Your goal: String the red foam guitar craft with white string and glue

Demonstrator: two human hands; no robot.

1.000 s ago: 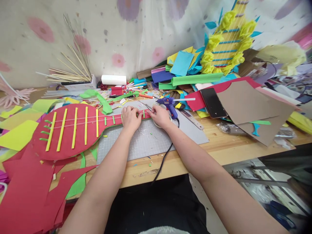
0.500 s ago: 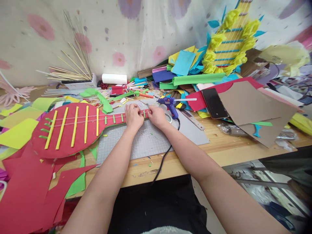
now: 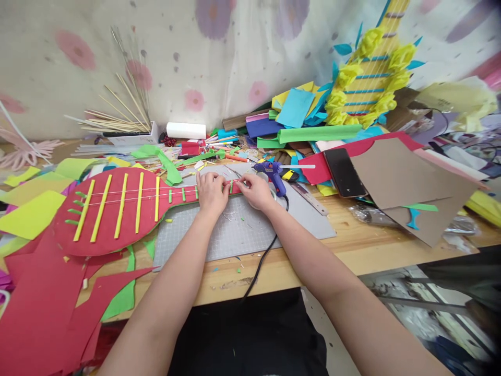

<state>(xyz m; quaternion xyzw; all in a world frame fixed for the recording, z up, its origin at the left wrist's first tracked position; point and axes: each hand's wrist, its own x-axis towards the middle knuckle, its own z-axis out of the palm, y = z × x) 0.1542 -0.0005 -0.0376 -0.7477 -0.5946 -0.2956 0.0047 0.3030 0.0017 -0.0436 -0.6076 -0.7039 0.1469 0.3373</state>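
A red pear-shaped craft lute (image 3: 108, 214) lies across the table's left half, with yellow strips on its body and short green strips along its neck (image 3: 190, 194). Thin white strings run lengthwise over it. My left hand (image 3: 212, 193) is closed over the neck, thumb and forefinger together at its top face. Close beside it, my right hand (image 3: 256, 190) makes a pinch near the neck's far end, apparently on the white string, though its fingertips partly hide it. Beneath the neck lies a grey cutting mat (image 3: 230, 237). A roll of tape is partly hidden behind my right hand.
A purple glue gun (image 3: 274, 175) with a black cord lies just beyond my right hand, near a metal ruler (image 3: 309, 198). A phone (image 3: 344, 172) and cardboard (image 3: 407, 183) lie right. Red foam scraps (image 3: 43, 303) cover the left; a yellow-flowered instrument (image 3: 370, 83) leans behind.
The view has shifted slightly. My right hand has opened its grip into a finer pinch, fingertips now showing at the neck; my left hand stays on the neck.
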